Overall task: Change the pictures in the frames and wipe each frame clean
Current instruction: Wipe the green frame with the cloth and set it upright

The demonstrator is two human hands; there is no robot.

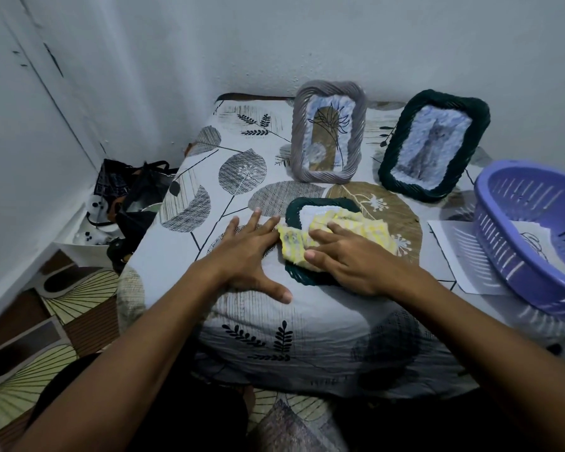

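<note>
Pale walls meet in a corner behind a worktop (183, 256) draped in a leaf-print sheet; patterned flooring shows at lower left.

Flat frame (294, 210): dark green woven rim, lying face-up at mid worktop, largely covered by the cloth and the right hand.

Cloth (294, 244): yellow and white, crumpled, spread across the flat frame, its left end over the frame's left rim.

Right hand (346, 259): fingers extended and spread, palm down, pressing the cloth onto the flat frame.

Left hand (245, 256): fingers straight and splayed, flat on the sheet just left of the flat frame, fingertips at the cloth's edge; holds nothing.

Grey frame (328, 132): rope-twist rim, propped upright at the back, holding a line drawing of a plant.

Green frame (434, 145): dark woven rim, propped tilted at back right, beside the grey frame; its picture is too blurred to tell.

Basket (529, 243): purple slotted plastic, at the right edge, resting on paper.

Paper (454, 249): white sheets under the basket, a drawn line partly visible.

Bags (134, 197): dark, heaped in the corner left of the worktop.
</note>
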